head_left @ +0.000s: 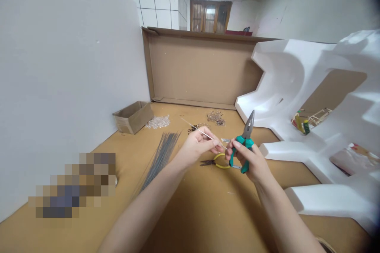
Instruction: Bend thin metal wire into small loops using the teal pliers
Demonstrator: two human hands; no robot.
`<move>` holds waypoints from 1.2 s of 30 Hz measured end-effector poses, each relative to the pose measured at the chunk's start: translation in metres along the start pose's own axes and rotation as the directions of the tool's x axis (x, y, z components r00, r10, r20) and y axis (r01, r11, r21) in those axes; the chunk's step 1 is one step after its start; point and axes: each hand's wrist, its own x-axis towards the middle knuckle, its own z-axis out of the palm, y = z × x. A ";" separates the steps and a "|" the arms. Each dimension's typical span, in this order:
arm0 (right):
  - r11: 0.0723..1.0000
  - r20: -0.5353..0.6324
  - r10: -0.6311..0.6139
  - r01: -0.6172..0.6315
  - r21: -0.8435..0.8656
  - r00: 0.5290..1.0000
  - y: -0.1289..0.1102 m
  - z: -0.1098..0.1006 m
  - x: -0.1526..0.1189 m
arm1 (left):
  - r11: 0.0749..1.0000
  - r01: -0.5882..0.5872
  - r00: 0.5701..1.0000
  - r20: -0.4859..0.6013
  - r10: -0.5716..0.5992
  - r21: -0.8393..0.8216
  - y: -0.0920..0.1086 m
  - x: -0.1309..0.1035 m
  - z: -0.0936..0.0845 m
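Note:
Between the fingers of my left hand (202, 142) is a thin metal wire (197, 128), its far end slanting up to the left. My right hand (252, 158) is wrapped round green-handled pliers (247, 130), whose grey jaws point upward. The right fingertips meet the wire's near end; whether they pinch it I cannot tell. Beneath the hands, yellow-handled pliers (221, 161) lie on the tabletop, partly hidden. To the left of my left forearm lies a bundle of straight grey wires (162, 156).
A small open cardboard box (130, 118) stands at the back left beside a pile of clear small pieces (158, 121). Farther back are small metal pieces (216, 118). White foam packing (279, 67) lines the right side, and a large cardboard tray (202, 71) stands behind.

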 end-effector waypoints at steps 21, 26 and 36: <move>0.991 0.195 0.099 -0.080 -0.103 0.976 0.002 0.004 -0.002 | 0.995 0.078 0.996 0.044 -0.081 0.064 0.004 0.001 0.000; 0.993 0.200 0.109 -0.098 -0.062 0.974 0.004 0.003 -0.001 | 0.999 -0.052 0.994 -0.094 0.052 0.004 0.000 0.004 -0.004; 0.989 0.249 0.147 -0.136 -0.062 0.957 0.007 0.003 0.001 | 0.978 -0.178 0.959 -0.243 0.148 -0.109 0.000 0.008 -0.014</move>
